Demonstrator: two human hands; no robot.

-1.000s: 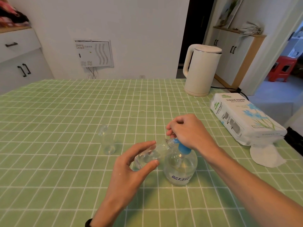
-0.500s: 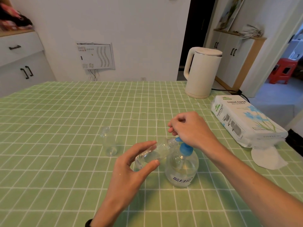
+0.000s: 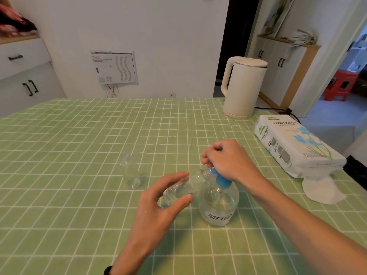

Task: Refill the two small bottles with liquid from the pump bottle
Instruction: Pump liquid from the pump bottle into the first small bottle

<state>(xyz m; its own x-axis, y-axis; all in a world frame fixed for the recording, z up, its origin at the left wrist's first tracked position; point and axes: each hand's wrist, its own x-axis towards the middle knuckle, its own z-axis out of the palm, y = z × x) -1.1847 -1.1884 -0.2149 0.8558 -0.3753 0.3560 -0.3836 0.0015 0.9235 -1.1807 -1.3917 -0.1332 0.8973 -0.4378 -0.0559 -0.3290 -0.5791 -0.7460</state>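
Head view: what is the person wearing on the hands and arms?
No gloves or sleeves show; both forearms are bare. The left hand has a dark band at its wrist, cut by the frame's lower edge. The right hand and wrist wear nothing; no rings visible.

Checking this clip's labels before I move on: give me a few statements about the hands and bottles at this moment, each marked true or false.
1. The left hand holds a small bottle tilted, its mouth toward the blue top of the pump bottle. True.
2. The right hand lies flat on the table. False: it grips the pump bottle's blue top.
3. The other small bottle lies on its side. False: it stands upright on the table, left of both hands, untouched.
4. A kettle stands near the table's far edge, beyond the tissue pack. True.
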